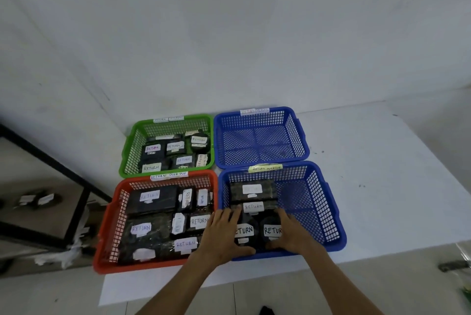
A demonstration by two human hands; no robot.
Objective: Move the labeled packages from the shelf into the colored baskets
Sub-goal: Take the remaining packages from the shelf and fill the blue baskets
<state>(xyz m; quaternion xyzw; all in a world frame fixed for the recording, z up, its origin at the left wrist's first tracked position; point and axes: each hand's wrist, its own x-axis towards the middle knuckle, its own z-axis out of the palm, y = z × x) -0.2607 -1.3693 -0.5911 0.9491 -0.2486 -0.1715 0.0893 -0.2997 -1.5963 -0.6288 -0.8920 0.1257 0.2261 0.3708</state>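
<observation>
Four baskets stand on a white sheet. In the near blue basket [328, 202], my left hand [223, 234] grips a black package labelled RETURN [244, 231] from its left side, thumb along its front. My right hand [293, 234] grips a round black package labelled RETURN [270, 230] from the right. The two packages sit side by side at the basket's front. Behind them lie two more dark packages [253, 190]. The red basket [108, 223] and the green basket [128, 151] each hold several labelled packages. The far blue basket [295, 131] holds nothing.
A black metal shelf frame [53, 164] stands at the left, with a few labelled packages [38, 199] on a lower level. The white sheet [382, 174] extends to the right of the baskets. A wall rises behind them. Tiled floor lies in front.
</observation>
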